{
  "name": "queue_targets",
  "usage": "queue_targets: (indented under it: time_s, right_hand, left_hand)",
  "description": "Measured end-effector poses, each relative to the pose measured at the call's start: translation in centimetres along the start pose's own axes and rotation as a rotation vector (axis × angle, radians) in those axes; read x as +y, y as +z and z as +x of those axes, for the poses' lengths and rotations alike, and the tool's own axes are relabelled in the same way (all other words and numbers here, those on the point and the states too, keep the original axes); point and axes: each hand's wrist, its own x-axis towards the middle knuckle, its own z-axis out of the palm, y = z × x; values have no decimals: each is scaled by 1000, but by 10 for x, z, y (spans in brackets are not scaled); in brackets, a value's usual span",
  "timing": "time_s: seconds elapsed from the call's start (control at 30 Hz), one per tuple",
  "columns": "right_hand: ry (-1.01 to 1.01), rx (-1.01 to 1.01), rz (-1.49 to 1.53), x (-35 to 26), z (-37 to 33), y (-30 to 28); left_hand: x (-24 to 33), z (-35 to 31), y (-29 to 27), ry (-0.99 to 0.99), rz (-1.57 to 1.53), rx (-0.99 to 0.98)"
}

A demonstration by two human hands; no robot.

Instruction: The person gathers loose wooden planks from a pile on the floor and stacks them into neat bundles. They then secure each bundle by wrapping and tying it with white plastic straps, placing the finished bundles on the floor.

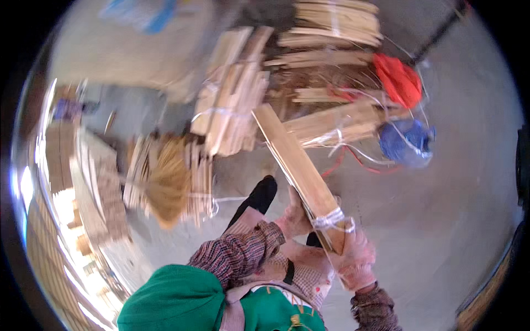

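Note:
A narrow bundle of wooden slats [298,160] slants in front of my body, its far end up and to the left. White plastic twine [330,219] is tied around its near end. My left hand [295,216] is closed on the left side of the bundle, just beyond the twine; its fingers are partly hidden by the wood. At the near right end, my right hand [356,260] grips the slats next to the knot. Motion blurs the finger details.
Tied wooden bundles [232,99] lie ahead on the floor, with more stacked slats [337,22] behind. A straw broom head [167,182] rests on another bundle at left. A red bag [398,81] and a blue roll of twine [407,143] sit at right, with loose strands.

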Motion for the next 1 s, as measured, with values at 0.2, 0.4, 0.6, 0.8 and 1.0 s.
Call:
queue_targets:
  time_s: [0.2, 0.4, 0.6, 0.8, 1.0]
  right_hand:
    - [-282, 13, 51, -31, -97, -2]
    - [-546, -89, -112, -139, -124, 24]
    - [-732, -145, -193, -277, -189, 107]
    - [-930, -135, -221, -434, -292, 209]
    - [-1186, -186, -247, -579, -370, 260]
  left_hand:
    - [-50, -188, -47, 184, 103, 200]
    - [-65, -284, -104, 406, -90, 59]
    - [-65, -409, -184, 644, -239, -82]
    - [-45, -618, -270, 988, -359, -191]
    - [38, -750, -356, 1179, -557, -223]
